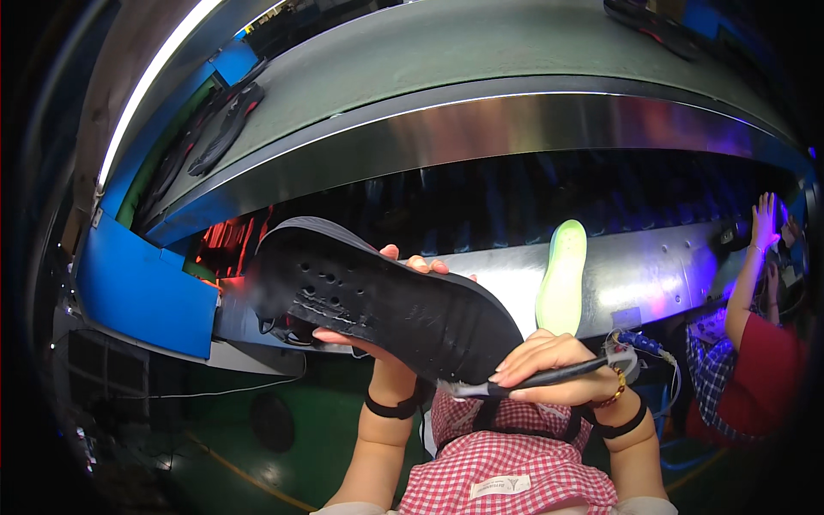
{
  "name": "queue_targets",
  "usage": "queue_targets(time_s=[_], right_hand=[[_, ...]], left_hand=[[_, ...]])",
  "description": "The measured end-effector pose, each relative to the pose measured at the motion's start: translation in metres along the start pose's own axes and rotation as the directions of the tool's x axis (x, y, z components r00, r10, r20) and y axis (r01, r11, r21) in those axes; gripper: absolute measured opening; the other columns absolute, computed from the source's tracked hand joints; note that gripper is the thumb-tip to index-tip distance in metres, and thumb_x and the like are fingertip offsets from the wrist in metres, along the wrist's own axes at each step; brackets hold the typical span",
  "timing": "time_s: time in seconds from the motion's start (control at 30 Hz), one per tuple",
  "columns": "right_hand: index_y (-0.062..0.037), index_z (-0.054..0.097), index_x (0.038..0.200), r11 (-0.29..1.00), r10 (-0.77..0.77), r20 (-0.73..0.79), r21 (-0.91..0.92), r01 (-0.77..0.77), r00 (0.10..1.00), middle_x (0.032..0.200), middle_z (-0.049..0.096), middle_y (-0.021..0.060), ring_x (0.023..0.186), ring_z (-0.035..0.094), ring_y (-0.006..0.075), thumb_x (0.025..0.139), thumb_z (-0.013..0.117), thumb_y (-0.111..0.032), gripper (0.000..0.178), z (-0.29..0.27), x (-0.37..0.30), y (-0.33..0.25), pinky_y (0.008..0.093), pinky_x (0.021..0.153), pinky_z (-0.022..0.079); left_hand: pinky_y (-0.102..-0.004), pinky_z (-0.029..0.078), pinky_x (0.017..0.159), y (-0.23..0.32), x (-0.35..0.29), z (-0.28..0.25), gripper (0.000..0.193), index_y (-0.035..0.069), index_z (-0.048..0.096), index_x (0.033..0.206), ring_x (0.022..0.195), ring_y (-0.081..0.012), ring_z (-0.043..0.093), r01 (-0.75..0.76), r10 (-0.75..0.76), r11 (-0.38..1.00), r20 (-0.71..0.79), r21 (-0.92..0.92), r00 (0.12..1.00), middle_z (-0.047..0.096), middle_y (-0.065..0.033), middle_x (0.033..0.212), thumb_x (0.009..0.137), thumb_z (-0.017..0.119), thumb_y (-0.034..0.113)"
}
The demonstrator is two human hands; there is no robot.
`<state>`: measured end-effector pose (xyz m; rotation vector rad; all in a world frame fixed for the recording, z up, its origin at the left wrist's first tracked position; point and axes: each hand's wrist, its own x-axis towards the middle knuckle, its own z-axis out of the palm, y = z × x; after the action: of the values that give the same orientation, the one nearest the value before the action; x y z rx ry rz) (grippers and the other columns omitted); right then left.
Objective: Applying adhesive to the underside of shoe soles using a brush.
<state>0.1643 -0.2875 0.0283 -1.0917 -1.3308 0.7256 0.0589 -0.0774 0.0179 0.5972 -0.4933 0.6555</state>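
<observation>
- Fingers of left hand (pixel 365 330) curl around black shoe sole (pixel 378 300), gripping its edges.
- Right hand (pixel 549 365) pinches brush (pixel 532 378), bristles touching sole's heel rim.
- Pale green sole (pixel 562 279) leans on conveyor edge (pixel 652 275), well apart.

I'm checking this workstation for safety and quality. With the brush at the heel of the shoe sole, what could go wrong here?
The left hand holds the black sole from beneath in mid-air, unsupported, so brush pressure could tip it or make it slip. The brush in the right hand works right at the sole's edge, so whatever it spreads could smear over the rim or reach the fingers curled around the far side.
</observation>
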Motion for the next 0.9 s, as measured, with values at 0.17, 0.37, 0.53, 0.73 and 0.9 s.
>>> queue_targets(time_s=[0.17, 0.37, 0.53, 0.73, 0.9], right_hand=[[-0.0011, 0.072, 0.096, 0.996, 0.084, -0.099, 0.023, -0.082, 0.992, 0.098, 0.072, 0.0136, 0.097, 0.068, 0.0249, 0.075, 0.074, -0.001, 0.021, -0.002, -0.005, 0.002, 0.0357, 0.090, 0.049], [0.0016, 0.071, 0.096, 0.919, -0.018, 0.005, 0.393, 0.014, 1.000, 0.098, 0.071, 0.0148, 0.098, 0.067, 0.0261, 0.073, 0.074, 0.002, 0.023, -0.012, -0.010, 0.007, 0.0361, 0.090, 0.050], [0.0002, 0.072, 0.098, 0.993, 0.116, -0.051, -0.008, -0.117, 0.992, 0.100, 0.071, 0.0142, 0.099, 0.066, 0.0262, 0.075, 0.075, 0.000, 0.024, -0.012, -0.016, 0.013, 0.0362, 0.090, 0.051], [-0.0011, 0.073, 0.096, 0.945, 0.060, -0.105, 0.327, -0.023, 0.993, 0.098, 0.072, 0.0144, 0.101, 0.064, 0.0242, 0.073, 0.074, 0.000, 0.023, -0.024, -0.021, 0.022, 0.0411, 0.104, 0.036], [0.0047, 0.068, 0.099, 0.759, 0.219, -0.197, 0.650, -0.041, 0.956, 0.103, 0.068, 0.0214, 0.097, 0.066, 0.0274, 0.078, 0.067, 0.006, 0.021, -0.008, -0.022, 0.031, 0.0357, 0.092, 0.050]], left_hand=[[-0.0667, 0.032, 0.102, 0.003, 0.006, 0.002, 0.126, 0.008, 0.033, 0.145, 0.123, -0.0378, 0.043, -0.009, 0.008, 1.000, 0.066, 0.015, 0.998, 0.050, -0.0186, 0.128, 0.054, 0.051, 0.093], [-0.0665, 0.031, 0.102, 0.005, 0.008, 0.002, 0.125, 0.009, 0.032, 0.146, 0.124, -0.0377, 0.042, -0.003, -0.002, 0.999, 0.106, 0.050, 0.994, 0.049, -0.0187, 0.129, 0.055, 0.050, 0.093], [-0.0650, 0.033, 0.102, 0.007, 0.012, 0.003, 0.125, 0.008, 0.032, 0.146, 0.123, -0.0385, 0.044, -0.012, 0.010, 0.998, 0.036, 0.053, 0.999, 0.049, -0.0194, 0.129, 0.055, 0.047, 0.094], [-0.0566, 0.038, 0.103, 0.005, 0.020, 0.008, 0.116, 0.006, 0.035, 0.144, 0.123, -0.0373, 0.045, 0.035, -0.038, 0.995, 0.035, 0.096, 0.999, 0.049, -0.0202, 0.130, 0.065, 0.040, 0.091], [-0.0439, 0.037, 0.108, 0.017, 0.020, 0.016, 0.101, 0.002, 0.035, 0.143, 0.128, -0.0303, 0.045, 0.214, -0.163, 0.967, -0.311, 0.138, 0.936, 0.037, -0.0213, 0.146, 0.083, 0.024, 0.082]])
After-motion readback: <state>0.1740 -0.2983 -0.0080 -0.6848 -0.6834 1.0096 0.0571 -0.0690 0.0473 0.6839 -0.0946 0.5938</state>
